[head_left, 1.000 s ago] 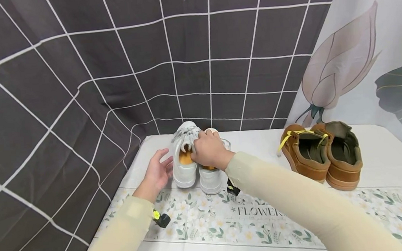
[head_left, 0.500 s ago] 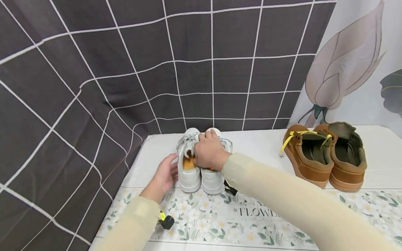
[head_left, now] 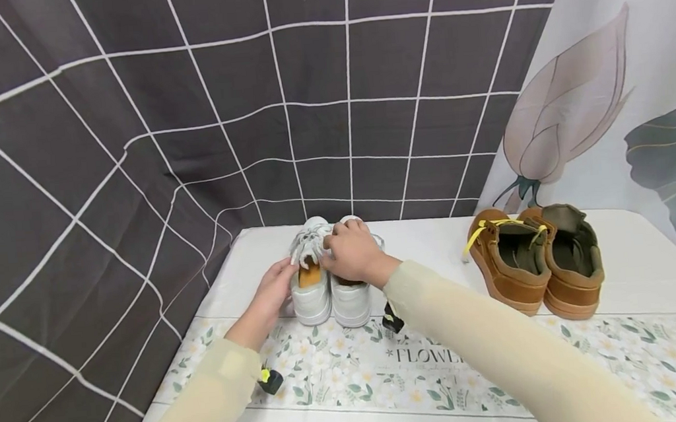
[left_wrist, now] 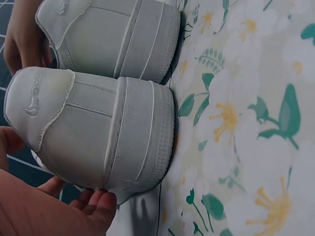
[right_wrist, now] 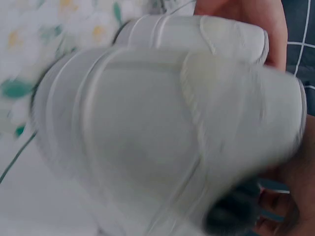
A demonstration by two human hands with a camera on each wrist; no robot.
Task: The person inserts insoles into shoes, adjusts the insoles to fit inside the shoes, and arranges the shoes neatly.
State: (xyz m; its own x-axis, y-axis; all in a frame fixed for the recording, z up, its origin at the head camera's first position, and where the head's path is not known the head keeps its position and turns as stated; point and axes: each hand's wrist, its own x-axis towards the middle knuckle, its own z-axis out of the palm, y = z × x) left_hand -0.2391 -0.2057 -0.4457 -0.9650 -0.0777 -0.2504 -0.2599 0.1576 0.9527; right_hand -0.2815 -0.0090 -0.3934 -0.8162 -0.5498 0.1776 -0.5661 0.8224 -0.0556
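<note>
Two white sneakers stand side by side, heels toward me, in the head view. My left hand (head_left: 272, 289) holds the outer side of the left sneaker (head_left: 311, 302), thumb near the collar and fingertips against the side wall. My right hand (head_left: 354, 253) reaches over the right sneaker (head_left: 353, 304) and grips it around the opening; its fingers partly hide the laces and tongue. An orange insole (head_left: 310, 275) shows inside the left sneaker. The left wrist view shows the left sneaker's heel (left_wrist: 88, 123) close up, while the right sneaker's heel (right_wrist: 138, 123) is blurred in the right wrist view.
A pair of brown shoes (head_left: 516, 283) with yellow laces stands to the right on the same white table (head_left: 423, 237). A floral printed band (head_left: 338, 370) crosses the table. Dark gridded cloth (head_left: 320, 133) hangs behind and to the left.
The left sneaker has come back toward me and now lines up beside the right one. My left hand has closed in from beside it to touch its outer side. My right hand stays over the pair.
</note>
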